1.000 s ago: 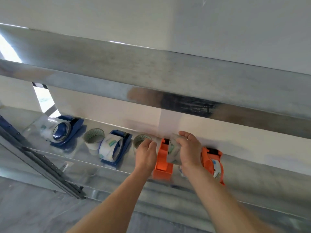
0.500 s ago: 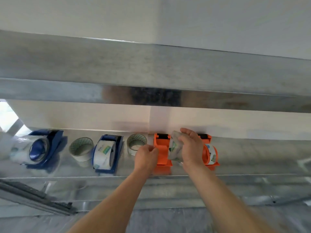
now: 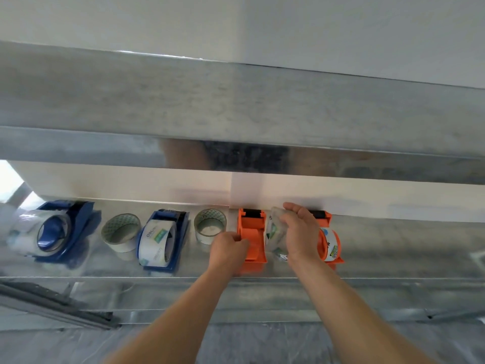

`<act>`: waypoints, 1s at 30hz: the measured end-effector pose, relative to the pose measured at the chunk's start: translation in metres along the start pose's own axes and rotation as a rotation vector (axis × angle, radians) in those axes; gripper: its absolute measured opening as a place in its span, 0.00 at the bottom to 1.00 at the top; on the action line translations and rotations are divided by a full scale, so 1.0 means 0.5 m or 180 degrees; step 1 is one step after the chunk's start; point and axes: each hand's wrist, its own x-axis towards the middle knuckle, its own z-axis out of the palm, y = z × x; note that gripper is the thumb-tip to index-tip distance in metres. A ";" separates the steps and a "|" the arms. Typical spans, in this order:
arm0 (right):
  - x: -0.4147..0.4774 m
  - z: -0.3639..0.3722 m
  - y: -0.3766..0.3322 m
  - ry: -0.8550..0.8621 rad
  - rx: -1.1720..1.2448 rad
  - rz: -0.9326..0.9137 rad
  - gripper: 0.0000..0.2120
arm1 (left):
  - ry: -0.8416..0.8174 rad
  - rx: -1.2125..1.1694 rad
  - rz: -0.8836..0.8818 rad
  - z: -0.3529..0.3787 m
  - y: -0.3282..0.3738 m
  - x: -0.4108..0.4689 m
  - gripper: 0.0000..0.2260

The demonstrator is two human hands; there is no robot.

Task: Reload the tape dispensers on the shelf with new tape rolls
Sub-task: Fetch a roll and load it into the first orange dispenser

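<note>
- Head view, lower centre: my left grip (image 3: 228,246) is clamped on the empty orange dispenser (image 3: 252,229) on the shelf (image 3: 393,254), steadying it.
- My right grip (image 3: 301,232) is wrapped round a clear tape roll (image 3: 273,233), touching that dispenser's right side.
- Loading step, I judge; next, the roll needs seating squarely in the dispenser.

Only blue lettering resembling "deli" could be made out, on the wrapper of the clear tape roll (image 3: 154,240) in the second blue dispenser (image 3: 183,227) from the left, while the small labels on the roll (image 3: 332,244) in the right-hand orange dispenser (image 3: 328,218) were too blurred to read.
</note>
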 end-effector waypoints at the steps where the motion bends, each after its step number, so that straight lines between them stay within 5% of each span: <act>1: 0.003 -0.001 0.003 -0.0032 -0.0003 0.0014 0.07 | 0.0004 0.0007 -0.0021 0.001 0.000 0.000 0.08; 9: 0.006 -0.011 0.009 -0.0405 -0.0224 0.0018 0.09 | 0.0132 -0.0109 -0.0171 0.005 0.013 -0.014 0.15; 21: 0.011 0.000 0.021 -0.0510 -0.0190 0.0237 0.10 | 0.0183 -0.0483 -0.0026 -0.003 0.042 -0.006 0.05; 30: 0.017 0.023 0.025 -0.0505 -0.0097 0.0390 0.09 | 0.0059 -0.0853 0.0112 -0.014 0.057 0.006 0.15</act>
